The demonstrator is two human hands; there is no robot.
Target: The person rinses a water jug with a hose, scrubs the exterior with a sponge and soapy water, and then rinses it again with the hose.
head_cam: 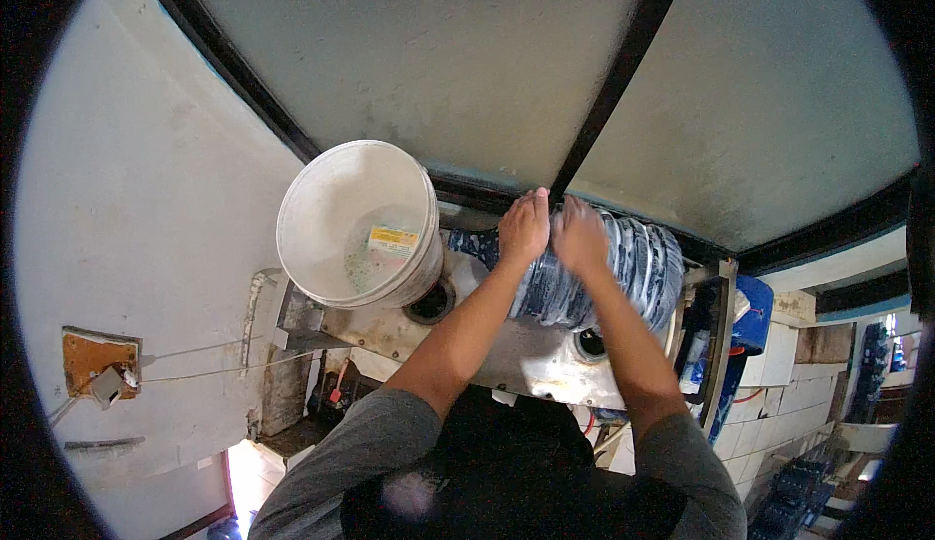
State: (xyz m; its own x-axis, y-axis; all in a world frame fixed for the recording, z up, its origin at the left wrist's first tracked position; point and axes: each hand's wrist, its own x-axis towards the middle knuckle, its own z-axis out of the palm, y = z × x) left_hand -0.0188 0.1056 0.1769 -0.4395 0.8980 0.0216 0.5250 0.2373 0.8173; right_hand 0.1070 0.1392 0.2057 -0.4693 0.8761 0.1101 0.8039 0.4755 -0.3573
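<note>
A thick roll of dark blue, denim-like fabric (pixel 634 271), bunched in ridges with white streaks like foam, lies on a metal bench top (pixel 504 365). My left hand (pixel 524 227) is at the roll's left part, thumb pointing up and fingers hidden behind. Beside it, my right hand (pixel 581 237) is blurred over the middle of the roll. Whether either hand grips the fabric is not visible. To the left stands a white plastic bucket (pixel 314 248), tilted in view, with some bubbly liquid and a yellow-and-white printed packet (pixel 393 240) inside.
Dark round openings (pixel 429 302) show in the bench top. Large frosted panes (pixel 453 65) in a black frame rise behind it. A blue plastic container (pixel 752 313) is at the right end. At left, the wall bears an orange-brown board (pixel 101 361) with a cable.
</note>
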